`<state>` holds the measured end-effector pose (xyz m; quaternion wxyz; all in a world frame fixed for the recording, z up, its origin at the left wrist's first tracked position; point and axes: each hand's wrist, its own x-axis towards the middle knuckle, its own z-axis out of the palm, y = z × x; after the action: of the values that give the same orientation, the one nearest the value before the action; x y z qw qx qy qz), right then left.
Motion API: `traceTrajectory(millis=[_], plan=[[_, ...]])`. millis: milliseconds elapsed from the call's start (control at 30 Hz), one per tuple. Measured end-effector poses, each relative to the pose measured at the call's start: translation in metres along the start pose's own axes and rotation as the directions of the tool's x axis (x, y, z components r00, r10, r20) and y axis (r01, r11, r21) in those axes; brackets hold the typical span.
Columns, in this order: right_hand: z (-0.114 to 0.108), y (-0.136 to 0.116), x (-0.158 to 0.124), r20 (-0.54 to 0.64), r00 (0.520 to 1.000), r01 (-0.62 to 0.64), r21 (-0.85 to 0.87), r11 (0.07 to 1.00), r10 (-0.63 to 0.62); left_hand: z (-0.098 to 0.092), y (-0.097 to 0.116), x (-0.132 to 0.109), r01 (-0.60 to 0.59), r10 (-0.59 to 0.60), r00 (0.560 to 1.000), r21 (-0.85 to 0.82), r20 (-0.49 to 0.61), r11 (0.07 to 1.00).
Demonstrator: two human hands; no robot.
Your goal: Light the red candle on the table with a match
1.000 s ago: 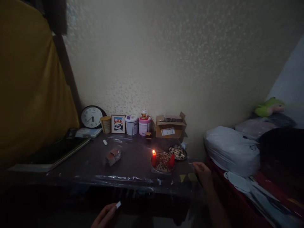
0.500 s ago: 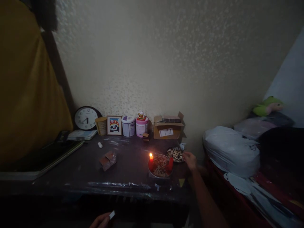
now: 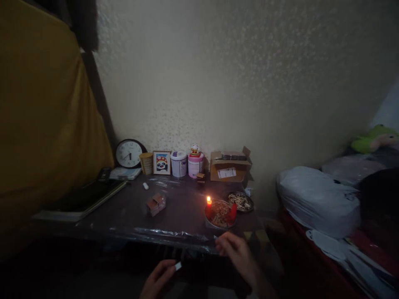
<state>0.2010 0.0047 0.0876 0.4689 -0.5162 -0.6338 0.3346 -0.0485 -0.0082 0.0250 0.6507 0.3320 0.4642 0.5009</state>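
My left hand [image 3: 158, 277] is low in front of the table edge, its fingers pinching a small, flat, whitish piece [image 3: 178, 266] whose kind I cannot make out. To its right, my right hand [image 3: 234, 246] is closed in a pinch, slightly blurred; whatever its fingertips hold is too small to name. Beyond it stands a round dish [image 3: 220, 226] with two red candles. The left candle [image 3: 209, 207] burns; the right candle [image 3: 233, 212] shows no flame. Behind the dish, a dark plate [image 3: 247, 208] holds many thin pale sticks.
On the plastic-covered table [image 3: 183, 207] lie a wrapped pack of small boxes [image 3: 156, 204] and a white object [image 3: 145, 186]. Along the wall stand a clock [image 3: 129, 153], a framed panda picture [image 3: 161, 163], two tubs [image 3: 179, 165] and a cardboard box [image 3: 229, 169]. Stuffed bags [image 3: 318, 199] sit right.
My right hand has come back from the plate of sticks to the table's front edge. My left hand has risen and moved right with the whitish piece. The view has turned slightly left.
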Motion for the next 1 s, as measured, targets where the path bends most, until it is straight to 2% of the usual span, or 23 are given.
traceTrajectory(millis=[100, 133, 200, 367, 600, 833, 900, 1000], plan=[[0.047, 0.001, -0.019, -0.028, 0.985, 0.17, -0.091, 0.981, -0.173, 0.022, -0.011, 0.014, -0.162, 0.155, 0.982, 0.06, 0.105, 0.985], [0.056, 0.006, -0.024, -0.04, 0.978, 0.2, -0.127, 0.972, -0.206, 0.028, -0.015, 0.019, -0.208, 0.196, 0.969, 0.072, 0.15, 0.975], [0.066, 0.022, -0.031, -0.038, 0.972, 0.219, -0.209, 0.953, -0.231, 0.036, -0.023, 0.026, -0.227, 0.205, 0.955, 0.082, 0.216, 0.971], [0.065, 0.052, -0.036, 0.043, 0.97, 0.243, -0.287, 0.927, -0.241, 0.034, -0.046, 0.032, -0.215, 0.208, 0.947, 0.002, 0.245, 0.977], [0.07, 0.056, -0.04, 0.121, 0.976, 0.211, -0.31, 0.927, -0.181, 0.025, -0.055, 0.031, -0.177, 0.184, 0.941, -0.051, 0.283, 0.983], [0.076, 0.059, -0.038, 0.104, 0.976, 0.214, -0.247, 0.945, -0.193, 0.027, -0.055, 0.032, -0.23, 0.242, 0.938, -0.078, 0.249, 0.97], [0.075, 0.056, -0.037, 0.095, 0.974, 0.223, -0.214, 0.951, -0.207, 0.026, -0.056, 0.035, -0.173, 0.204, 0.951, -0.145, 0.233, 0.974], [0.074, 0.052, -0.036, 0.07, 0.974, 0.227, -0.189, 0.955, -0.217, 0.025, -0.058, 0.037, 0.002, 0.047, 0.977, -0.233, 0.208, 0.972]])
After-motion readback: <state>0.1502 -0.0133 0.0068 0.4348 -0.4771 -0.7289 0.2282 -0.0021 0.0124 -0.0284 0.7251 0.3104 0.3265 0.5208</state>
